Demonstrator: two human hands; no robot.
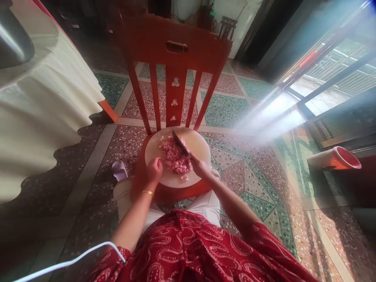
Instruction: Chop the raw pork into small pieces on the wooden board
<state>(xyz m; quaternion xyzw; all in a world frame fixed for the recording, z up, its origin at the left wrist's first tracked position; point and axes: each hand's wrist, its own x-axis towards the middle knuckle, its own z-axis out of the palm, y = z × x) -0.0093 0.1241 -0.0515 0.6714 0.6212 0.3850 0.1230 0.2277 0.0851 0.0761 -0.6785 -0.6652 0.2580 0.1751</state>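
A round, pale cutting board (201, 149) lies on the seat of a red wooden chair (141, 172). Chopped raw meat (174, 156) is heaped across its middle, with a paler piece (185, 178) near the front edge. My right hand (200, 166) grips the handle of a kitchen knife (181, 144), whose dark blade points away and to the left over the meat. At the board's left edge rests my left hand (154, 169), its fingers curled in; whether anything small is inside them is hidden. A gold bangle (147, 192) circles the left wrist.
A table with a cream cloth (44, 102) stands at left. The chair's slatted back (174, 43) rises beyond the board. A lilac slipper (119, 170) is on the terrazzo floor at left, a bin (335, 159) by the bright doorway at right. A white cable (76, 260) crosses lower left.
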